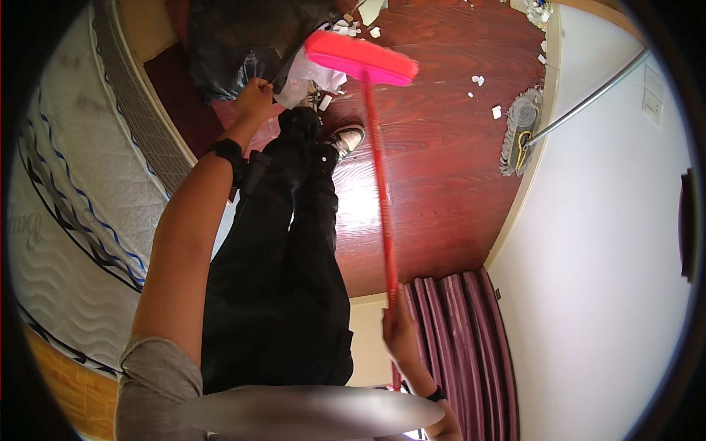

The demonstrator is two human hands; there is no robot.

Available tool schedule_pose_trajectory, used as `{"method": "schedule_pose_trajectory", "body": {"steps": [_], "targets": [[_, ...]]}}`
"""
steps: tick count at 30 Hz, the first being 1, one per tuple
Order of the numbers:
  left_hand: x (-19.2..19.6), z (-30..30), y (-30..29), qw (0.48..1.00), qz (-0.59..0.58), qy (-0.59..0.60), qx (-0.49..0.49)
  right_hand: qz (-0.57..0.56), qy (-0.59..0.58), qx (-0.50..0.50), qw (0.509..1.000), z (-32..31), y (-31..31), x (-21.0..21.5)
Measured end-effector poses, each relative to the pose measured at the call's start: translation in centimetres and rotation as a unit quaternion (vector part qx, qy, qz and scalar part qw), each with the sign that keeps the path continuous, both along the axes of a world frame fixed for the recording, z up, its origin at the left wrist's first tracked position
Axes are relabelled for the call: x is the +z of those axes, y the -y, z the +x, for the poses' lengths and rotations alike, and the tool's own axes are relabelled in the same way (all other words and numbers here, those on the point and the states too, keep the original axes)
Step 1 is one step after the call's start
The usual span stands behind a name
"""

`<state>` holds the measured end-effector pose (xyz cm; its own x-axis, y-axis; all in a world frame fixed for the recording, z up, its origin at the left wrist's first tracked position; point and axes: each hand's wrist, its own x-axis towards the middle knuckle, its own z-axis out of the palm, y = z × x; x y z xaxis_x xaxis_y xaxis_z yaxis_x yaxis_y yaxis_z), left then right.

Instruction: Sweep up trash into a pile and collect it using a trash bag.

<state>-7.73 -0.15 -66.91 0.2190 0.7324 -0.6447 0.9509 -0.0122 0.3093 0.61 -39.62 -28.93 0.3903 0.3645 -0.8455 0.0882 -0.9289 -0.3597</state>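
Observation:
My right hand (401, 331) is wrapped round the handle of a broom (382, 191), low in the picture. The handle runs away from me, and its bright pink-red head (360, 57) is raised over the floor at the far side. My left hand (255, 99) is closed on the near edge of a large black plastic bag (243, 37). Against that bag, right of the hand, lies a crumpled whitish plastic bag (298, 79). What the black bag contains is hidden.
Paper scraps (478, 79) are scattered over the red-brown wooden floor (448, 147), with more litter (537, 11) in the far right corner. A grey mop (521, 132) leans by the white wall. A mattress (81, 220) borders the left; purple curtains (463, 338) hang near right.

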Motion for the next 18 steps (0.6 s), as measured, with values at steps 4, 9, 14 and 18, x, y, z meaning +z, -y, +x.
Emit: {"method": "schedule_pose_trajectory", "body": {"steps": [4, 9, 14, 18], "targets": [[-0.1, -0.3, 0.9, 1.000, -0.007, -0.001, -0.030, 0.015, 0.096, -0.011, 0.995, 1.0, 1.6, -3.4], [-1.0, -0.1, 1.6, 0.998, -0.060, -0.003, -0.016, -0.042, 0.114, 0.019, 0.992, 0.1, -1.1, -11.0], [-0.1, 0.4, 1.8, 0.998, -0.067, 0.015, -0.001, -0.067, -0.022, 0.101, 0.992, -2.8, -5.2, -8.8], [1.2, 1.2, 1.3, 0.997, -0.080, 0.014, -0.005, 0.006, -0.103, 0.077, 0.992, -2.5, -3.4, -5.8]]}}
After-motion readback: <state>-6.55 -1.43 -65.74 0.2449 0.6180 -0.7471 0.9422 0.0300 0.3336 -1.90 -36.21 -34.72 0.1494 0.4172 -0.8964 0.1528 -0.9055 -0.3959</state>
